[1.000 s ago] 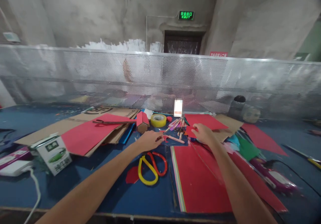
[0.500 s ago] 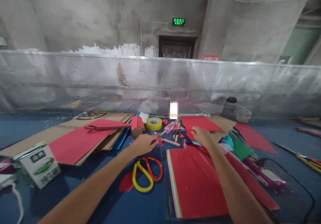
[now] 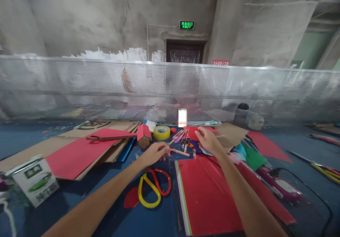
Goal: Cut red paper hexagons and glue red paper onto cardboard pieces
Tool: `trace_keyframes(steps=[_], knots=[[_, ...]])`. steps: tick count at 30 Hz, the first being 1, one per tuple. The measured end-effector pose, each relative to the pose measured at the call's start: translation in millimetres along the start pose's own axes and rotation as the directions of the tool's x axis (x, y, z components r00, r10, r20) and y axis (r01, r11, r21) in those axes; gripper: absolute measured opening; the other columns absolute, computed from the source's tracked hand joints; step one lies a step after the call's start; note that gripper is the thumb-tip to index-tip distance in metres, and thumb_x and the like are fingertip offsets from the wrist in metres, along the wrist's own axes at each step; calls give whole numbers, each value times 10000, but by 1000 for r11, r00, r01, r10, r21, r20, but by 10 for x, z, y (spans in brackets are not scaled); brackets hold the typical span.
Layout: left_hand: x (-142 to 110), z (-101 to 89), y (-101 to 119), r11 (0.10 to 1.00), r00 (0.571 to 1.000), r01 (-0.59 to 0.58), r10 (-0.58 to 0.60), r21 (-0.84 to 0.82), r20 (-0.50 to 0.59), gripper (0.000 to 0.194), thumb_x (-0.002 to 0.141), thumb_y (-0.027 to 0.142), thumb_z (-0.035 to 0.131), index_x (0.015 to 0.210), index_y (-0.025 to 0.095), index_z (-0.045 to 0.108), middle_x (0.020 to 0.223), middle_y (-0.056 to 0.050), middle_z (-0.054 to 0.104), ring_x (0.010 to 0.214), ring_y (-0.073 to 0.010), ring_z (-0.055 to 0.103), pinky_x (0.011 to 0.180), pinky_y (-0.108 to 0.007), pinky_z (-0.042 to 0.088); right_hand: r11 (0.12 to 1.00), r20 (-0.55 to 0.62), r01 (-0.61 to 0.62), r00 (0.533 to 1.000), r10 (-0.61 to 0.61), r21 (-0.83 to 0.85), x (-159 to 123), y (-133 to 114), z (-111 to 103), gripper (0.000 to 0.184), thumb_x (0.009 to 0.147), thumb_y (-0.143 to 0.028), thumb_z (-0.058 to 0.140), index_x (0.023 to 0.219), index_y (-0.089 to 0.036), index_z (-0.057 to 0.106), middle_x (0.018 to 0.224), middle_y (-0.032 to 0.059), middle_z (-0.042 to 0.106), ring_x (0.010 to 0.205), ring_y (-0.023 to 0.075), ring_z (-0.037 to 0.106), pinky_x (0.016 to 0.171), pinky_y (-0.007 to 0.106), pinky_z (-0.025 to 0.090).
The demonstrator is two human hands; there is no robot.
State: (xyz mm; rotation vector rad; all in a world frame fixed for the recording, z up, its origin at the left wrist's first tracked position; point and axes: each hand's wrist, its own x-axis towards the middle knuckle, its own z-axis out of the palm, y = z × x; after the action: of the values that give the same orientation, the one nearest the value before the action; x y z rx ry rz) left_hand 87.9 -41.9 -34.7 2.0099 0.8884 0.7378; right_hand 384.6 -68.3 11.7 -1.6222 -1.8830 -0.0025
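Note:
My left hand (image 3: 156,152) is closed, its fingertips pinched over a small red paper scrap (image 3: 168,152) near a pale pink stick. My right hand (image 3: 208,140) pinches a red paper sheet (image 3: 190,132) at its right side, behind the stack of coloured paper. Below my left hand lie scissors with one yellow and one red handle (image 3: 150,202); their blades are mostly hidden under the hand. Beside these handles is a dark red paper piece (image 3: 131,197). A small red-roofed cardboard house (image 3: 143,137) stands left of a roll of yellow tape (image 3: 161,133).
Red-topped coloured paper (image 3: 209,198) lies front right. Cardboard and a red sheet (image 3: 79,155) cover the left, behind a milk carton (image 3: 35,182). Clothespin-like sticks (image 3: 186,143) are heaped centrally. A black cable (image 3: 313,191) runs at right; a perforated metal panel (image 3: 148,81) closes the back.
My right hand has shifted slightly left, and the red sheet has moved left with it, uncovering the brown paper behind. My left hand stays low by the scraps. The view has shifted slightly.

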Motion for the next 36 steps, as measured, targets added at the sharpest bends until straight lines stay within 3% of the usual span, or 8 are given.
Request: trace_keyframes(steps=[4, 7, 15, 17, 23, 26, 31, 36], knots=[[42, 39, 23, 780, 956, 281, -280, -560, 91, 627, 896, 738, 554, 1128, 168, 677, 1126, -152, 769, 819, -219, 743, 717, -328, 571, 887, 114, 179, 962, -250, 426, -161, -375, 105, 281, 1014, -395, 453, 849, -206, 580, 806, 15, 617, 764, 180, 576, 685, 268, 439], [27, 34, 65, 645, 942, 296, -319, -704, 103, 592, 905, 723, 553, 1064, 169, 691, 1012, -138, 787, 830, -223, 745, 744, -320, 577, 818, 251, 231, 877, -410, 527, -321, -627, 110, 231, 997, -361, 509, 828, -214, 567, 759, -20, 550, 712, 152, 496, 646, 257, 380], [5, 26, 112, 809, 962, -3, -159, -588, -223, 558, 723, 361, 859, 1215, 201, 648, 1094, -89, 770, 890, -233, 731, 713, -292, 543, 750, 475, 211, 659, -583, 627, -434, -745, -32, 195, 989, -334, 546, 858, -200, 599, 744, -37, 507, 682, 120, 441, 638, 241, 359], [14, -22, 121, 827, 964, -80, -77, -556, -253, 575, 734, 359, 842, 1250, 207, 639, 1141, -96, 762, 965, -254, 724, 769, -312, 551, 723, 452, 145, 693, -561, 675, -380, -680, -26, 224, 983, -376, 557, 865, -194, 612, 751, -29, 525, 696, 122, 466, 643, 232, 386], [21, -262, 156, 762, 925, -264, 26, -591, -380, 578, 690, 314, 842, 1221, 216, 634, 1143, -73, 763, 1036, -270, 719, 895, -373, 551, 629, 266, -99, 947, -177, 771, -199, -437, 146, 325, 854, -511, 693, 875, -188, 684, 903, 28, 665, 576, 113, 544, 502, 236, 418], [-12, -352, 189, 730, 905, -314, 35, -607, -425, 547, 697, 297, 838, 1198, 243, 625, 1148, -49, 762, 1059, -263, 714, 917, -387, 547, 474, 307, -260, 951, -23, 841, -167, -365, 242, 332, 796, -511, 767, 851, -194, 684, 842, 17, 694, 595, 124, 607, 550, 242, 479], [-28, -424, 210, 746, 895, -341, 71, -573, -440, 521, 715, 334, 828, 1186, 257, 621, 1154, -56, 763, 1084, -288, 715, 921, -427, 554, 103, 473, -470, 881, -3, 877, -158, -363, 340, 385, 655, -445, 912, 881, -199, 722, 901, 36, 778, 781, 165, 722, 736, 275, 560], [42, -466, 195, 785, 890, -318, 54, -531, -453, 591, 707, 292, 794, 1268, 230, 620, 1148, -68, 771, 1096, -295, 713, 935, -421, 559, 99, 351, -356, 934, 65, 929, -126, -402, 354, 425, 608, -465, 935, 853, -175, 744, 874, 55, 797, 767, 199, 739, 768, 315, 578]])
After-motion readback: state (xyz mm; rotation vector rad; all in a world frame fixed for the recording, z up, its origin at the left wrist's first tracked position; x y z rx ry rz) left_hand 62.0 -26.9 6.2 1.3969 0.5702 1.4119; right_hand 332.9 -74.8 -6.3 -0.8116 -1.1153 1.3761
